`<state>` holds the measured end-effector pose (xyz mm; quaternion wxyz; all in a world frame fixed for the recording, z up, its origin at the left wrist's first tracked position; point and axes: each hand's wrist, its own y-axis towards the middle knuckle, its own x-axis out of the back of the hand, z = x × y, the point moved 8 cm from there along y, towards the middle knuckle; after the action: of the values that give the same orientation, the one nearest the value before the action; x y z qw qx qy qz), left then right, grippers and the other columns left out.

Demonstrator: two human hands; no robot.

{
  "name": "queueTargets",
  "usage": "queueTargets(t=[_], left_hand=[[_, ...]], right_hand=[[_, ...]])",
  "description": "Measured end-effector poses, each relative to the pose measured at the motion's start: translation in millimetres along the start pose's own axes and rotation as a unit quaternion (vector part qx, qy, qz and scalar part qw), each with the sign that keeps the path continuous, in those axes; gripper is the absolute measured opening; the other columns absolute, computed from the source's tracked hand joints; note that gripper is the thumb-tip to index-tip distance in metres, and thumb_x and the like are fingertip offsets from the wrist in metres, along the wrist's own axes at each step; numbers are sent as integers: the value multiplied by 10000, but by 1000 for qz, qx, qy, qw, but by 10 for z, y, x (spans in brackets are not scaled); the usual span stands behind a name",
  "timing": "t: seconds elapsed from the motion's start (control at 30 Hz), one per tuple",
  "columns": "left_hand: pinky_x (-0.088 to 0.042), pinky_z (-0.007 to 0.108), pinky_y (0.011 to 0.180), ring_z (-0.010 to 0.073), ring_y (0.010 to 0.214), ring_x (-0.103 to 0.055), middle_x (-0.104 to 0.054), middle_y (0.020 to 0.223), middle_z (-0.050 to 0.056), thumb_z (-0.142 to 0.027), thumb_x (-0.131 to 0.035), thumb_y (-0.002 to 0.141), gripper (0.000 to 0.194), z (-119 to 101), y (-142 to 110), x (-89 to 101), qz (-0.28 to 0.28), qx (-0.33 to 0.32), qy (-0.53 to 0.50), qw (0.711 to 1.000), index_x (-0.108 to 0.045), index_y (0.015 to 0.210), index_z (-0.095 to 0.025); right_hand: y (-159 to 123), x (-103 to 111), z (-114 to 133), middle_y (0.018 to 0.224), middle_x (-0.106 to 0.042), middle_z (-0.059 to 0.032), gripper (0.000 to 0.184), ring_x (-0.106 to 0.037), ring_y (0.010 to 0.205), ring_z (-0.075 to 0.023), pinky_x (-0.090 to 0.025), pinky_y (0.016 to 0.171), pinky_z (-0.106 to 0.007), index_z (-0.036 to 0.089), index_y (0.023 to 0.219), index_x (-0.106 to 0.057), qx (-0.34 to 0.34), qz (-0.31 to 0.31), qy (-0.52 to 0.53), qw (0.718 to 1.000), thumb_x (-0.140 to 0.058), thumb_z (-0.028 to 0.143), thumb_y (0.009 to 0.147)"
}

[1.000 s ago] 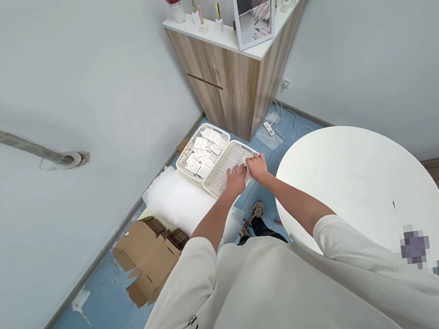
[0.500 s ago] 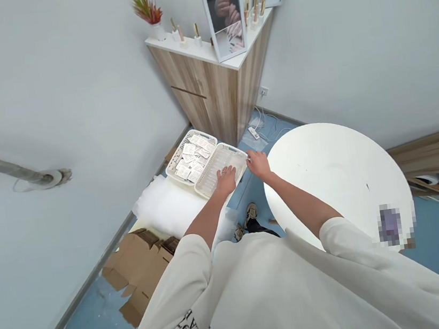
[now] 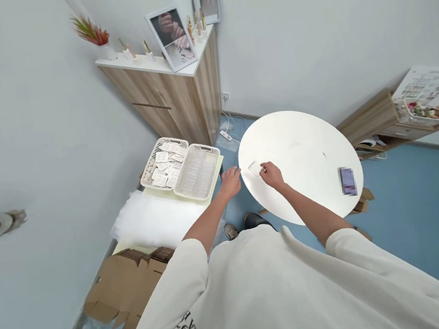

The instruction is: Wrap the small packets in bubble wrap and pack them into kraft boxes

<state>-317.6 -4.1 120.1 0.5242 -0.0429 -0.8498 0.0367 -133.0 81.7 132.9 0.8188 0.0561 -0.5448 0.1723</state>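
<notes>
My right hand (image 3: 272, 173) is over the left edge of the round white table (image 3: 302, 148), its fingers pinched on a small clear plastic piece (image 3: 254, 168) that lies at the table's rim. My left hand (image 3: 230, 181) hangs just left of the table, above the blue floor, fingers loosely curled with nothing visible in them. Two white plastic baskets stand on the floor to the left: the nearer basket (image 3: 205, 150) holds clear pieces, the farther basket (image 3: 151, 168) holds small white packets.
A wooden corner cabinet (image 3: 178, 99) carries a plant, small bottles and picture frames. White foam sheet (image 3: 150, 222) and flattened cardboard boxes (image 3: 118, 291) lie on the floor at left. A low wooden shelf (image 3: 379, 116) stands at right. A power strip and cables lie by the cabinet.
Both hands left the nearer basket and swung right. My right hand carried a clear piece onto the white table. The view turned right.
</notes>
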Motion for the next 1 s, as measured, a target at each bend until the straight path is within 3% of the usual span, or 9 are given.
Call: queueTargets(t=[0.17,0.37,0.53,0.67,0.83,1.0], left_hand=[[-413,404,1115,258,1425,-432,-411,1583,136,-206,-369,970,585,-450,131,-444,73,-3,-113,991,-360,1553,-155],[-478,331,1060,205,1276,-585,-451,1551,139,-186,-413,959,602,-1031,485,-972,99,4,-187,977,-350,1557,-153],[-503,310,1020,211,1252,-612,-481,1540,126,-220,-447,979,584,-1631,704,-1426,140,17,-191,972,-362,1555,-176],[-515,291,1000,216,1287,-591,-462,1564,106,-212,-505,945,622,-2034,844,-1745,156,63,-253,953,-362,1550,-185],[-486,340,1045,257,1330,-557,-513,1522,100,-177,-589,861,673,-2269,967,-2155,164,120,-316,927,-414,1510,-206],[-456,370,1072,274,1334,-543,-561,1471,100,-149,-597,815,663,-2296,937,-2422,187,157,-309,919,-464,1462,-210]], right_hand=[[-269,54,-452,1169,-656,-90,395,-649,922,-216,-494,811,-325,210,1254,-659,-38,1,15,999,-420,226,939],[-521,100,-1031,1158,-659,-75,366,-648,956,-208,-489,832,-315,220,1246,-653,-52,19,22,998,-438,224,950],[-694,157,-1671,1169,-646,-68,332,-656,907,-188,-493,801,-302,219,1239,-631,-58,45,40,996,-451,220,959],[-759,189,-2216,1236,-609,-80,357,-652,902,-180,-506,827,-308,211,1285,-591,-56,46,64,995,-423,188,970],[-860,57,-2746,1354,-528,-118,435,-637,1003,-200,-518,910,-344,186,1375,-531,-53,60,115,990,-431,160,953],[-967,-185,-2945,1482,-418,-147,478,-561,1214,-231,-486,1006,-352,165,1416,-511,-37,115,105,987,-436,142,945]])
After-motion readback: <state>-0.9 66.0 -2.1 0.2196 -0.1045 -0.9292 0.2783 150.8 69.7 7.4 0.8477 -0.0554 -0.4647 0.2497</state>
